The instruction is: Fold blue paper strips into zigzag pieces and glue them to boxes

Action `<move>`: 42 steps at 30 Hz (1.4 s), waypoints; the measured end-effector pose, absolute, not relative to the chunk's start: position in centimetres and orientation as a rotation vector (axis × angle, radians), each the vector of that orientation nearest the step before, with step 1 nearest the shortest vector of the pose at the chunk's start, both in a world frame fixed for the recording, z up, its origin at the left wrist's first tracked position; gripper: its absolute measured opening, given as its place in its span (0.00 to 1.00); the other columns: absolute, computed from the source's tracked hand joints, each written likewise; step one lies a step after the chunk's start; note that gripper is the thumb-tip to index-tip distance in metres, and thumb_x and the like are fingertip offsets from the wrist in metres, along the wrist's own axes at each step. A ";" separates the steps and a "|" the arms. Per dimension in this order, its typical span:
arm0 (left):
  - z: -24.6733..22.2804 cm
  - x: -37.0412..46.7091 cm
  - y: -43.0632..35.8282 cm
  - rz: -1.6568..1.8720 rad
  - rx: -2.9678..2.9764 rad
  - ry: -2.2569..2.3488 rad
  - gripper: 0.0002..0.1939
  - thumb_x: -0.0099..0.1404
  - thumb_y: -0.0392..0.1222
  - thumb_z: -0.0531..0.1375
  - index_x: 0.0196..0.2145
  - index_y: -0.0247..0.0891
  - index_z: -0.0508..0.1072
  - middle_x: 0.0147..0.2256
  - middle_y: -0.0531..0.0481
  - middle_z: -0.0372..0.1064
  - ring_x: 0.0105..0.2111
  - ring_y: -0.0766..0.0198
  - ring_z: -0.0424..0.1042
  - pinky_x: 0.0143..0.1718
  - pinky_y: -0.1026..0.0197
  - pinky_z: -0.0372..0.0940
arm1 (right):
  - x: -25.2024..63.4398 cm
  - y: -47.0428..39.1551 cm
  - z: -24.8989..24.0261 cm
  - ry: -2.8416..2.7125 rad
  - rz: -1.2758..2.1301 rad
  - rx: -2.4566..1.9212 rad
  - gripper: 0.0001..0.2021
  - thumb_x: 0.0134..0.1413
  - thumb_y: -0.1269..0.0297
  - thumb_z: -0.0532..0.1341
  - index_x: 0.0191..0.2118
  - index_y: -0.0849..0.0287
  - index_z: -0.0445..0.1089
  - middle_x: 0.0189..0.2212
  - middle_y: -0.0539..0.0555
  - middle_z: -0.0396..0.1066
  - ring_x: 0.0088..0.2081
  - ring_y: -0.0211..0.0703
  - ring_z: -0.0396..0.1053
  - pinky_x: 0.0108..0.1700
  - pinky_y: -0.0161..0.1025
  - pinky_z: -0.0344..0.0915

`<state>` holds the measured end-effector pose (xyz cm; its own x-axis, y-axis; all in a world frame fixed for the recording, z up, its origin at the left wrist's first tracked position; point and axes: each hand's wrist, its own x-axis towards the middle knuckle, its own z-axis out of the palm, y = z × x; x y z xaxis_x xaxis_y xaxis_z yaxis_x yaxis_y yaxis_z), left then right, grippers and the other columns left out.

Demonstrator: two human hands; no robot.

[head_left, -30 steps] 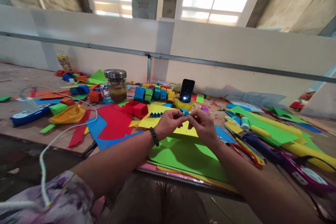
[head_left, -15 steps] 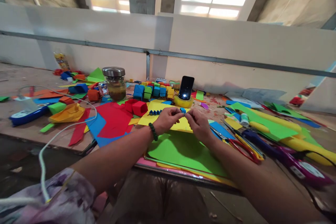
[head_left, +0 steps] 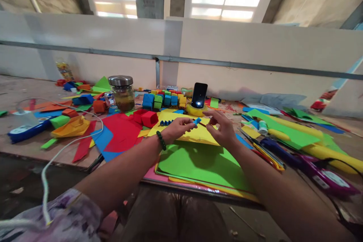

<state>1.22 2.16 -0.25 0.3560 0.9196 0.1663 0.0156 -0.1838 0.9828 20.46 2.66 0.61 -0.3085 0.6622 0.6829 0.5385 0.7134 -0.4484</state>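
Observation:
My left hand (head_left: 180,128) pinches a small blue folded paper piece (head_left: 197,121) above a yellow sheet (head_left: 193,136). My right hand (head_left: 222,128) is just right of it, thumb and index finger apart, not touching the blue piece. A thin dark line shows near the right thumb; what it is I cannot make out. Left of my left hand, a row of small blue folded pieces (head_left: 166,123) lies on the yellow sheet. Below my hands is a stack of green sheets (head_left: 198,166).
On the left stand red paper boxes (head_left: 149,119) and a lidded glass jar (head_left: 121,94). A phone (head_left: 199,95) leans upright behind the hands. To the right lie scissors (head_left: 268,155), a small white bottle (head_left: 263,127) and a purple tool (head_left: 326,177). A white cable (head_left: 53,159) crosses the left edge.
My right hand has moved away from the left, and its fingers have parted. The blue paper piece stays in my left fingers and shows more fully. The view has shifted slightly.

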 end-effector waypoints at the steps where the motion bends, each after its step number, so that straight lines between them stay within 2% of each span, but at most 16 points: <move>1: -0.2 1.1 2.2 1.009 1.519 0.865 0.16 0.52 0.51 0.64 0.28 0.33 0.74 0.24 0.54 0.64 0.25 0.70 0.60 0.25 0.68 0.52 | 20.7 3.0 0.8 -1.988 0.268 -0.912 0.15 0.44 0.71 0.59 0.41 0.58 0.72 0.36 0.54 0.71 0.29 0.38 0.65 0.35 0.38 0.63; 4: -0.4 0.9 2.4 0.956 1.489 0.813 0.20 0.51 0.55 0.64 0.29 0.33 0.74 0.26 0.53 0.64 0.24 0.72 0.59 0.24 0.68 0.52 | 20.9 3.9 0.6 -2.006 0.509 -0.884 0.10 0.45 0.65 0.63 0.36 0.58 0.75 0.31 0.52 0.73 0.28 0.39 0.67 0.33 0.38 0.64; 7: -0.9 1.0 2.7 0.990 1.443 0.796 0.22 0.50 0.59 0.63 0.29 0.34 0.72 0.22 0.56 0.59 0.21 0.74 0.55 0.23 0.68 0.51 | 20.9 4.4 0.2 -1.996 0.627 -0.858 0.12 0.46 0.58 0.64 0.36 0.58 0.76 0.29 0.52 0.74 0.28 0.39 0.69 0.32 0.38 0.66; 9: -1.0 1.0 2.9 1.050 1.422 0.820 0.22 0.50 0.58 0.63 0.29 0.34 0.72 0.22 0.57 0.58 0.21 0.74 0.54 0.22 0.68 0.51 | 20.9 4.6 0.0 -1.985 0.707 -0.841 0.14 0.46 0.55 0.64 0.36 0.59 0.75 0.29 0.52 0.75 0.29 0.40 0.70 0.32 0.38 0.68; 12: -0.9 1.1 3.0 1.155 1.417 0.881 0.20 0.49 0.54 0.66 0.33 0.34 0.75 0.24 0.55 0.64 0.22 0.74 0.55 0.22 0.68 0.50 | 20.8 4.7 -0.2 -1.978 0.777 -0.832 0.16 0.44 0.53 0.65 0.36 0.59 0.75 0.29 0.53 0.76 0.30 0.40 0.72 0.33 0.38 0.69; 15: -0.8 1.2 2.9 1.202 1.419 0.923 0.20 0.49 0.52 0.66 0.34 0.33 0.77 0.25 0.53 0.66 0.21 0.74 0.56 0.22 0.68 0.53 | 20.7 4.8 -0.6 -1.992 0.781 -0.840 0.16 0.43 0.54 0.66 0.36 0.60 0.75 0.29 0.53 0.76 0.30 0.41 0.73 0.34 0.39 0.70; 20: -1.5 1.3 3.2 1.174 1.435 1.000 0.19 0.50 0.51 0.66 0.34 0.31 0.77 0.25 0.50 0.70 0.24 0.70 0.67 0.29 0.65 0.64 | 20.5 5.1 -1.3 -2.046 0.642 -0.930 0.11 0.43 0.59 0.66 0.33 0.59 0.76 0.27 0.52 0.76 0.28 0.40 0.71 0.32 0.38 0.67; 25: -2.2 1.1 4.1 1.122 1.573 1.143 0.09 0.50 0.35 0.65 0.32 0.31 0.78 0.27 0.47 0.74 0.29 0.65 0.72 0.35 0.62 0.66 | 20.7 5.1 -1.6 -2.103 0.484 -1.043 0.07 0.43 0.63 0.66 0.31 0.57 0.77 0.24 0.50 0.75 0.26 0.39 0.68 0.30 0.36 0.63; 28: -2.4 1.0 4.2 1.076 1.700 1.232 0.12 0.48 0.30 0.63 0.33 0.33 0.79 0.27 0.49 0.75 0.29 0.65 0.71 0.36 0.63 0.66 | 20.7 5.2 -1.9 -2.149 0.444 -1.083 0.06 0.43 0.64 0.66 0.31 0.56 0.77 0.24 0.49 0.75 0.26 0.38 0.68 0.29 0.35 0.62; 32: -2.7 0.9 4.1 0.982 1.857 1.311 0.19 0.47 0.29 0.61 0.39 0.35 0.79 0.24 0.53 0.74 0.26 0.66 0.69 0.34 0.63 0.65 | 20.6 5.5 -2.4 -2.204 0.420 -1.121 0.06 0.43 0.65 0.65 0.31 0.56 0.77 0.24 0.48 0.75 0.25 0.38 0.68 0.27 0.34 0.61; 38: -3.1 1.2 4.1 0.887 1.973 1.403 0.13 0.49 0.32 0.62 0.35 0.34 0.79 0.24 0.50 0.74 0.27 0.63 0.70 0.33 0.62 0.64 | 20.0 5.3 -2.9 -2.241 0.386 -1.169 0.05 0.44 0.67 0.64 0.30 0.56 0.77 0.23 0.48 0.74 0.24 0.37 0.67 0.27 0.33 0.59; 42: -3.2 1.4 4.0 0.860 2.012 1.433 0.15 0.49 0.31 0.62 0.37 0.33 0.77 0.26 0.48 0.75 0.29 0.61 0.72 0.34 0.61 0.65 | 19.7 5.0 -2.9 -2.250 0.354 -1.195 0.06 0.44 0.68 0.64 0.31 0.56 0.76 0.22 0.48 0.73 0.23 0.37 0.66 0.27 0.33 0.58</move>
